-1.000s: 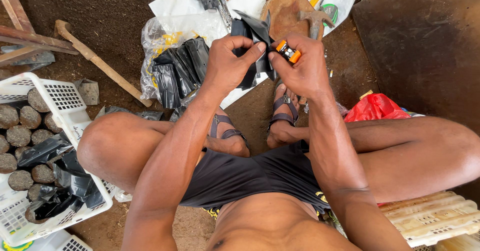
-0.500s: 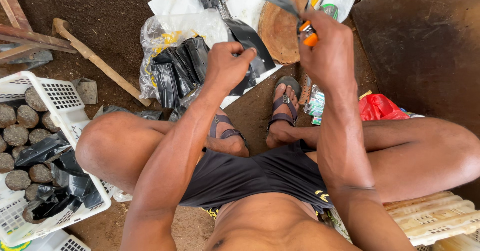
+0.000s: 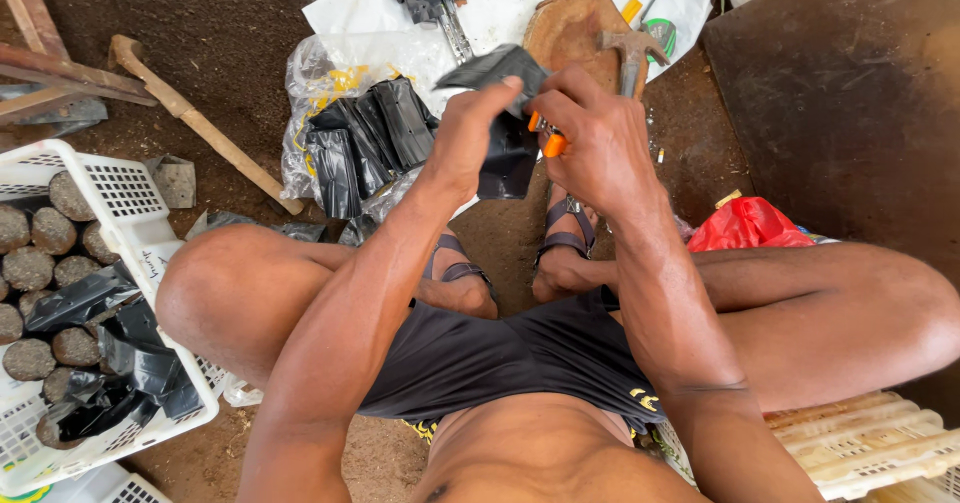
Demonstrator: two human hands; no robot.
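Left hand point(image 3: 470, 143) raised above the sandalled feet, fingers pinched on upper edge of a black plastic bag point(image 3: 505, 138). Right hand point(image 3: 590, 138) clenched around a small orange-handled tool point(image 3: 550, 143), also touching the bag's right side. Bag held between both hands, hanging down in front of them, partly opened at top; tool's working end hidden, kind not determinable.

Just left of the hands: pile of folded black bags point(image 3: 360, 143) on clear plastic sheet point(image 3: 320, 73). Behind the hands: wooden block point(image 3: 570, 28) with hammer point(image 3: 630, 53) resting on it. Right of the knee: red plastic bag point(image 3: 745, 225). Far left: white plastic crate point(image 3: 120, 213) containing round soil-filled lumps and loose black bags. Wooden handle point(image 3: 200, 128) lying on the soil.
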